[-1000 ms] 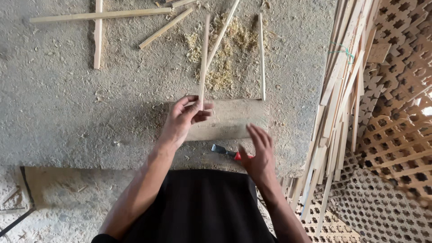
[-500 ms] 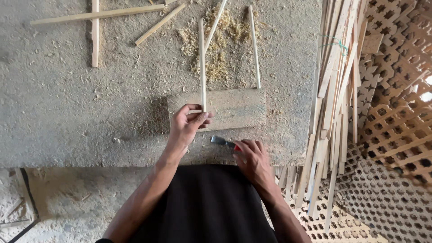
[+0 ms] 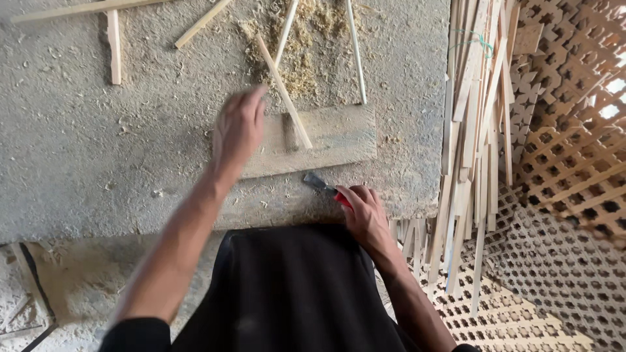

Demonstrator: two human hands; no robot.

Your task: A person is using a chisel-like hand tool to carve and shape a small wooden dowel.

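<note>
The right hand point(image 3: 366, 218) has its grip closed on a red-handled chisel point(image 3: 324, 187), while beyond the left hand's point(image 3: 240, 127) blurred grip, whose openness I cannot tell, lies a thin wooden strip point(image 3: 285, 93), likely light, stiff, best pinched mid-length.

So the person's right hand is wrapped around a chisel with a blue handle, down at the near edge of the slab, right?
Not quite: the handle is red, not blue. The head view shows the right hand closed around the chisel at the near edge of the slab, red showing at the fingers and the grey blade pointing toward the flat wooden board.

Left hand point(image 3: 240, 127) motion-blurred; chisel point(image 3: 324, 187) handle hidden in right hand point(image 3: 362, 212).
</note>
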